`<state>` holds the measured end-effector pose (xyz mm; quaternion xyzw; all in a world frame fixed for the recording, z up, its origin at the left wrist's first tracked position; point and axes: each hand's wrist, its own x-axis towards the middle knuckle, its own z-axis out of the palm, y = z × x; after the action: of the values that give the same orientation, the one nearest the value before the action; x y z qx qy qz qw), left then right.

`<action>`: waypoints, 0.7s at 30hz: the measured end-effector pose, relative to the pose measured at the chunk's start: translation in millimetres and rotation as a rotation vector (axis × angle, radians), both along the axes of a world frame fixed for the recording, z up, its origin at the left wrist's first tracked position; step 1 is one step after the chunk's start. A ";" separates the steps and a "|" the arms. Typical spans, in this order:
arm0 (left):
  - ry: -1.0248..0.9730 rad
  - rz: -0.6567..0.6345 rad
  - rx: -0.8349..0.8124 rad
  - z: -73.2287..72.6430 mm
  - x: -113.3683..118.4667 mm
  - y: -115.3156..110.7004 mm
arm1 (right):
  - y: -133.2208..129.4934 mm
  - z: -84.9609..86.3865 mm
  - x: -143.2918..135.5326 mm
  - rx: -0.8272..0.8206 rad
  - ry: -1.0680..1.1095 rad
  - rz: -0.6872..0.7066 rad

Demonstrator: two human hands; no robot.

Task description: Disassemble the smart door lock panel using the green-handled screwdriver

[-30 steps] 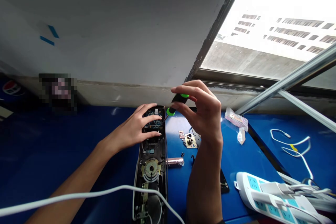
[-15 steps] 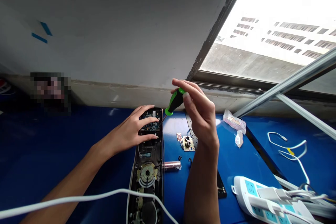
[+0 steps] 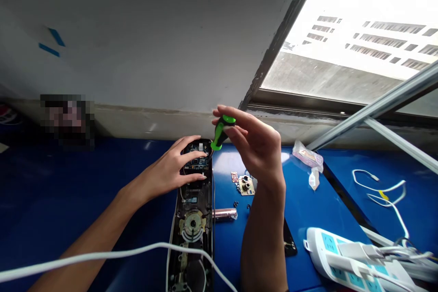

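A long black housing point(image 3: 200, 196), opened up, lies on the blue table with its inner parts showing. At its far end sits a green circuit board point(image 3: 197, 163), and a round speaker-like part point(image 3: 192, 225) is nearer me. My left hand point(image 3: 181, 162) rests over the board end, fingers spread across the housing. In my right hand point(image 3: 255, 139) is a screwdriver point(image 3: 221, 133) with a green and black handle, gripped between thumb and fingers. It points down at the right edge of the board; its tip is hard to make out.
Right of the housing lie a small metal-plated part point(image 3: 246, 185), a little red board point(image 3: 234, 177), dark screws point(image 3: 236, 204) and a pinkish cylinder point(image 3: 225, 214). A white power strip point(image 3: 318, 255) with plugs stands at right. A white cable point(image 3: 137, 252) crosses the foreground.
The screwdriver's handle has tipped more upright and shifted slightly left, with my right fingers turned around it. My left hand has stayed on the housing.
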<state>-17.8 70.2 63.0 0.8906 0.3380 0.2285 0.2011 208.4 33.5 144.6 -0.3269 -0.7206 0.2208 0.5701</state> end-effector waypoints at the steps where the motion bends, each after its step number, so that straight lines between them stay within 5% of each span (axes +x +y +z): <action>1: 0.000 0.003 0.001 -0.3 0.0 0.0 | 0.6 -0.8 0.1 0.011 -0.002 -0.037; 4: -0.009 0.004 0.012 -1.8 -0.3 0.5 | 1.2 -1.7 2.0 0.064 -0.031 -0.127; 10: -0.009 -0.004 0.018 -1.3 -0.6 -0.1 | -0.7 -2.5 5.5 -0.015 -0.039 0.029; 15: 0.001 -0.006 0.016 -1.2 -1.1 -0.7 | 0.0 -2.6 6.0 0.087 -0.019 -0.116; 21: 0.001 -0.004 0.000 0.4 -0.3 -1.7 | -5.9 1.6 8.1 -0.007 -0.017 0.033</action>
<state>-18.1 68.5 63.4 0.8913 0.3364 0.2277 0.2015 216.5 27.7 146.2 -0.3189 -0.7299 0.2300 0.5592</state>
